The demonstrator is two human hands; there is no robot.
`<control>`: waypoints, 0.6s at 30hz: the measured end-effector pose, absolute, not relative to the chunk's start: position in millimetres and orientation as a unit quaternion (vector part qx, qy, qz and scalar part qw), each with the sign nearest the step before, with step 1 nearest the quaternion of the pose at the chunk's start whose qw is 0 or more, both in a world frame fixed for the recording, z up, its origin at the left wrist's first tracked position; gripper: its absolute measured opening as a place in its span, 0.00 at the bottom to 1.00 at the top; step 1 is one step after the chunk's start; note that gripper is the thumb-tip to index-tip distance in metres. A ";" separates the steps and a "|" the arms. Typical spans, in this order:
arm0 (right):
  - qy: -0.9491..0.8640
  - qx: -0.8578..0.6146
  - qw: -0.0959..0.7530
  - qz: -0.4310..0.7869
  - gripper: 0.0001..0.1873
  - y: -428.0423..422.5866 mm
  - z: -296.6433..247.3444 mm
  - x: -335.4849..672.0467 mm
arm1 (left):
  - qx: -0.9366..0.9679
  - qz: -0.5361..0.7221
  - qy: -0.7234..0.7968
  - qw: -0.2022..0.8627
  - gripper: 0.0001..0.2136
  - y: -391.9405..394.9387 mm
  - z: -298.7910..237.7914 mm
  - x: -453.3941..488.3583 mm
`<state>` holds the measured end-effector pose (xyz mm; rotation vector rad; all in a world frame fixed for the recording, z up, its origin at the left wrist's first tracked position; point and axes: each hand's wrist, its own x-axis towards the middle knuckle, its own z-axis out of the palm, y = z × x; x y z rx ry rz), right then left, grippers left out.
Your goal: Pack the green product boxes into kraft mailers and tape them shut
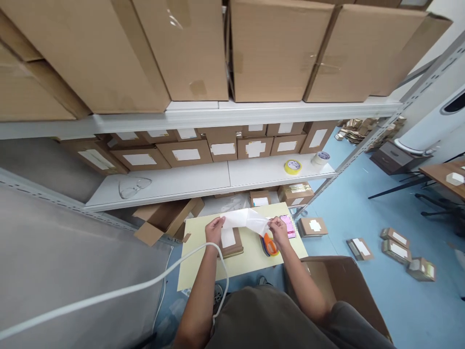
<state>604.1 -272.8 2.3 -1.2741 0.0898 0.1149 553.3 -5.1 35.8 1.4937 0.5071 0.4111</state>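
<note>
Between my two hands a thin white sheet (pixel 238 218) is stretched over a pale yellow table (pixel 196 269); its right part looks glossy and translucent. My left hand (pixel 215 230) pinches the left end. At the other end, my right hand (pixel 279 231) is closed on a corner. Under the sheet, close to my left hand, lies a small brown cardboard box (pixel 235 248) with a white label (pixel 227 237) on top, partly covered. Scissors with orange and blue handles (pixel 271 246) lie beside my right hand, their blades hidden. A phone with a pink screen (pixel 288 226) is just right of that hand.
Above the table, a shelf (pixel 189 182) holds labelled boxes, a yellow tape roll (pixel 292 167), a whitish roll (pixel 320 158) and glasses (pixel 134 188). An open carton (pixel 348 286) stands at my right leg. Small boxes (pixel 359 248) lie on the blue floor. A white cable (pixel 127 291) crosses my left forearm.
</note>
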 end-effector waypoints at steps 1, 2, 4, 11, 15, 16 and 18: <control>0.068 -0.588 0.805 0.032 0.18 -263.5 -0.4 601.7 | 0.655 0.209 0.258 0.679 0.23 13.4 33.2 549.0; 0.095 -0.580 0.809 0.019 0.18 -252.1 -3.1 598.9 | 0.642 0.232 0.289 0.672 0.23 31.3 30.0 544.2; 0.139 -0.560 0.816 0.027 0.17 -223.4 -8.7 592.3 | 0.623 0.267 0.328 0.658 0.23 64.1 22.7 533.9; 0.092 -0.591 0.768 0.228 0.21 -68.7 -40.6 583.4 | 0.635 0.288 0.331 0.636 0.22 146.7 5.1 485.3; 0.060 -0.600 0.729 0.323 0.19 54.3 -50.2 596.3 | 0.675 0.306 0.325 0.588 0.19 184.9 10.2 444.9; 0.054 -0.603 0.722 0.335 0.18 85.6 -49.9 599.7 | 0.684 0.309 0.323 0.577 0.18 193.2 12.6 434.3; 0.017 -0.624 0.714 0.316 0.19 142.3 -46.9 605.0 | 0.696 0.310 0.329 0.558 0.17 207.8 17.5 414.6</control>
